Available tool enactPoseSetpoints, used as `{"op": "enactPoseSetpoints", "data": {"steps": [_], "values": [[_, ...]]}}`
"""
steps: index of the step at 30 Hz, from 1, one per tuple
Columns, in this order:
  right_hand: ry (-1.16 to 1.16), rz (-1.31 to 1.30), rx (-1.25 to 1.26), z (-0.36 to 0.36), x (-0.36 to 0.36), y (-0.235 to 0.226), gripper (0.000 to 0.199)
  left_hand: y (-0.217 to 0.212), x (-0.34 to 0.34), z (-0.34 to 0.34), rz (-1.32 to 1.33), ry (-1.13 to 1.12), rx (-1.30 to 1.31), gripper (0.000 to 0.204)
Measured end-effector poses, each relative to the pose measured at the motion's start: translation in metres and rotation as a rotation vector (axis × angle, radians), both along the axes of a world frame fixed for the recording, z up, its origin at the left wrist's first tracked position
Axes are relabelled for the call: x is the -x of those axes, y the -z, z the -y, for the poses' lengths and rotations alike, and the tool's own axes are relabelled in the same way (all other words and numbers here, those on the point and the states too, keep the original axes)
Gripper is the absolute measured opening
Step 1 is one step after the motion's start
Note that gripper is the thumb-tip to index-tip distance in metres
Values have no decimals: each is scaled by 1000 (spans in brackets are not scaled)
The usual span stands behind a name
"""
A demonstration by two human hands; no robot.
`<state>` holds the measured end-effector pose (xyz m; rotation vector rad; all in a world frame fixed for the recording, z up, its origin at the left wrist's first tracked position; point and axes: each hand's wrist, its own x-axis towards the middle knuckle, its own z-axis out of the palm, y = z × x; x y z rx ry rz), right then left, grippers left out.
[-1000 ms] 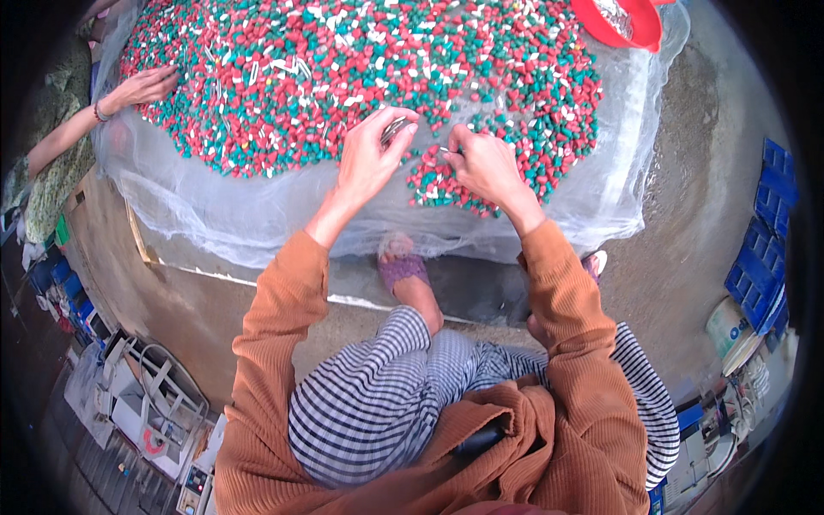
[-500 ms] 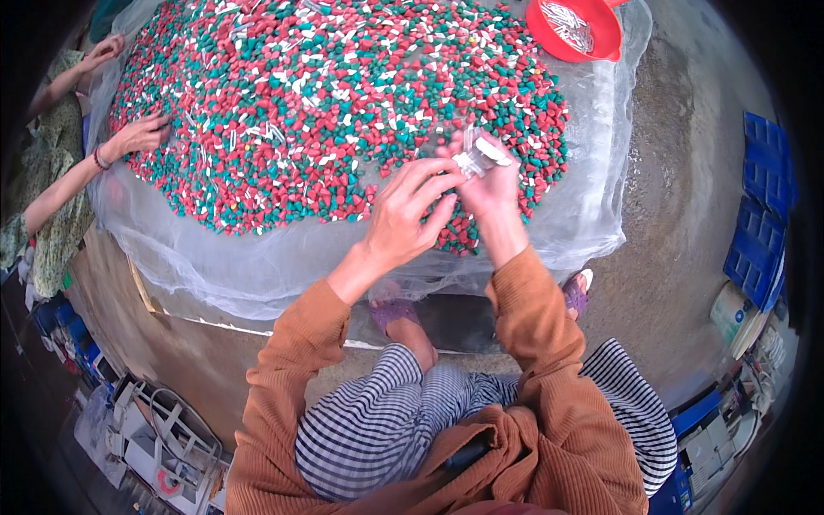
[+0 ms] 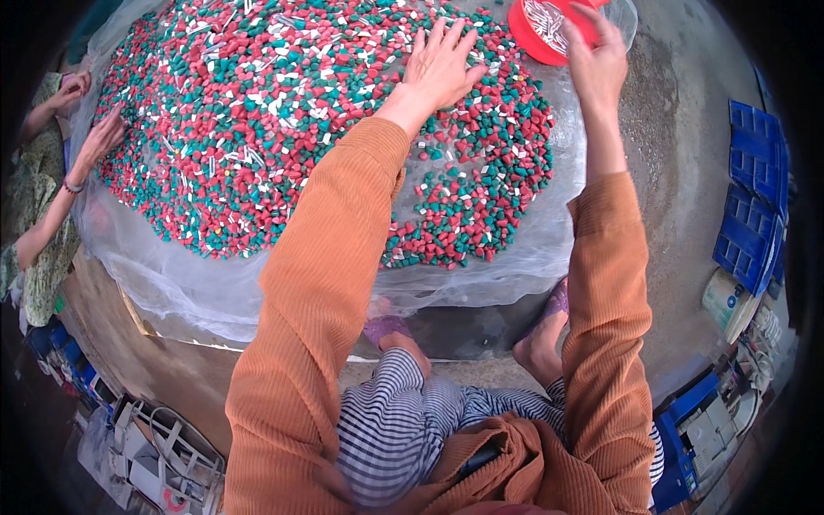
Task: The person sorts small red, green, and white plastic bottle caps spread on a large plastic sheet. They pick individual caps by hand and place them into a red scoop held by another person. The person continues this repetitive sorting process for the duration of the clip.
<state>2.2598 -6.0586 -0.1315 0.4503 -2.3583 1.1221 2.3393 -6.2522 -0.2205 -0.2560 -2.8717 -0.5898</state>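
Head view: pile (image 3: 257,112) of small red, green, white pieces on translucent sheet (image 3: 193,279); white sticks (image 3: 544,22) in red bowl (image 3: 524,39) at pile's far right. Sticks likely light, stiff (maybe brittle); best pinched mid-length. Hands apart. Left hand (image 3: 436,70) palm down, fingers spread, on or just above pile. Right hand (image 3: 598,67) at bowl, fingers curved; cannot tell if gripping.
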Motion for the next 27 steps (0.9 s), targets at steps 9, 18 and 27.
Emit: {"op": "enactPoseSetpoints", "data": {"steps": [9,18,27], "values": [[-97,327,-70,38,-58,41,14,-41,-155,-11,182,279,-61,51],[-9,354,-362,65,-34,77,24,-16,-13,17,-223,47,-283,12],[78,414,-465,62,-36,76,32,-3,24,17,77,-134,-230,15]]}}
